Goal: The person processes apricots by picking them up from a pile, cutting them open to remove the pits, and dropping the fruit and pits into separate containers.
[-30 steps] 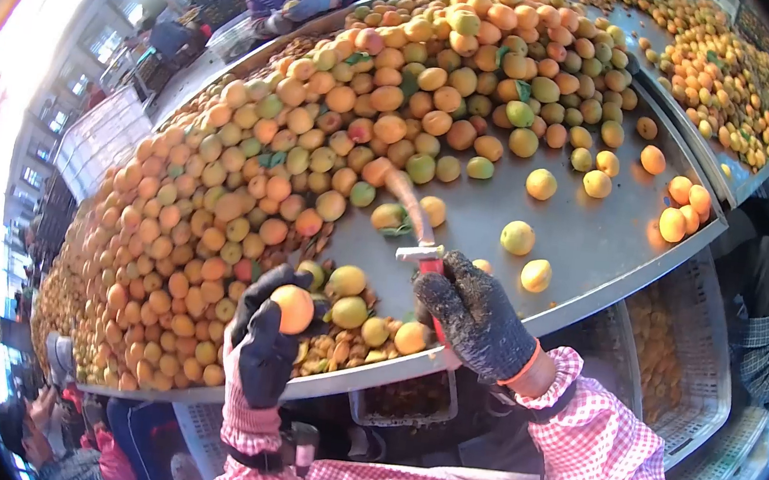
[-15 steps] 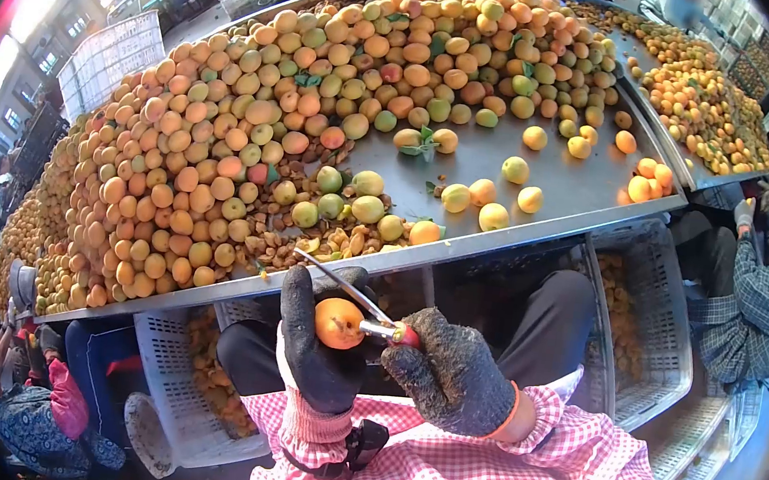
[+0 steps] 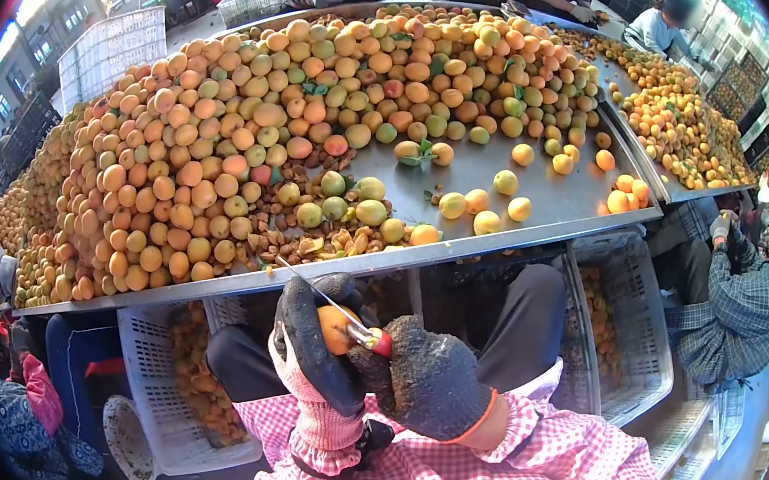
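Observation:
My left hand (image 3: 308,340), in a dark coated glove, is closed around an orange apricot (image 3: 332,331) in front of my lap. My right hand (image 3: 441,379), in a dark fuzzy glove, grips a small knife by its red handle (image 3: 380,342). The thin metal blade (image 3: 321,297) lies across the apricot and points up and left, toward the table edge. Both hands are close together, just below the front rim of the metal table (image 3: 498,243). Part of the apricot is hidden by the glove and the knife.
A large heap of apricots (image 3: 216,136) covers much of the table, with cut pieces (image 3: 308,243) near its front edge. Plastic crates (image 3: 134,354) with apricot pieces stand below on the left, and another crate (image 3: 647,308) on the right. Other people (image 3: 747,300) sit around.
My right hand and the knife have moved left, closer to my left hand. The blade now lies against the apricot, and my left fingers wrap it more. The view has tilted slightly.

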A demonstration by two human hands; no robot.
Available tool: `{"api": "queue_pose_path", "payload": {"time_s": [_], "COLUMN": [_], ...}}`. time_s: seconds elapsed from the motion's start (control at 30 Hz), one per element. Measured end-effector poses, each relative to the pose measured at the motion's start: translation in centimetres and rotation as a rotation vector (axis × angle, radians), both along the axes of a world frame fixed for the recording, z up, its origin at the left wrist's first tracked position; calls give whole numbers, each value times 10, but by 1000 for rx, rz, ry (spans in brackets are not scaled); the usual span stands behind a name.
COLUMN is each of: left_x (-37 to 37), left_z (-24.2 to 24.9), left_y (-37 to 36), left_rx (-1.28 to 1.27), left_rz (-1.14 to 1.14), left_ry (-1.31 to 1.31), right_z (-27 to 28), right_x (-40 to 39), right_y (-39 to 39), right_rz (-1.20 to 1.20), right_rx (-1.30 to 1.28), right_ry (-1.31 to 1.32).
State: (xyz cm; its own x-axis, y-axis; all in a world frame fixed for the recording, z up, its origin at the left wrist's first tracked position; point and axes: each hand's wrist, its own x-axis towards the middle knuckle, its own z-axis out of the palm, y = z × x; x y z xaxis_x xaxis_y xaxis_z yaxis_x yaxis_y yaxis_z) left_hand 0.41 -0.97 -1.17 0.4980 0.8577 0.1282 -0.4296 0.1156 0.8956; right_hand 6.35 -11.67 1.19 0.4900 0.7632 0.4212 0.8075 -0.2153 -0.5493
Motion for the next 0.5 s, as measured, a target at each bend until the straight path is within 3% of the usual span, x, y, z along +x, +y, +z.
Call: {"api": "queue_pose_path", "payload": {"time_s": [0.03, 0.07, 0.13, 0.17, 0.2, 0.27, 0.3, 0.33, 0.4, 0.43, 0.5], "left_x": [0, 0, -3, -5, -2, 8, 11, 23, 27, 27, 31], "left_z": [1, 0, 1, 4, 2, -3, 18, 34, 47, 51, 57], "left_y": [2, 7, 15, 17, 16, 14, 14, 9, 3, 0, -9], "left_rx": [9, 311, 917, 1124, 1135, 598, -156, -237, -183, -222, -264], "left_rz": [4, 86, 250, 305, 306, 277, -40, 67, -20, -115, -197], "left_ry": [-2, 100, 312, 368, 369, 178, -142, -136, -148, -175, -153], "right_z": [-1, 1, 4, -5, -8, -4, -1, 1, 14, 9, -3], "right_x": [0, 0, 2, 9, 14, 29, 34, 30, 14, 13, 13], "right_y": [2, 5, 10, 22, 18, 4, 0, -4, -17, -19, -21], "right_rz": [24, 27, 105, 224, 227, 532, 688, 527, 280, 280, 124], "right_rx": [-36, -26, 96, 257, 269, 357, 396, 436, 362, 375, 294], "right_ry": [-37, -38, 213, 509, 510, 518, 516, 344, 900, 898, 433]}}
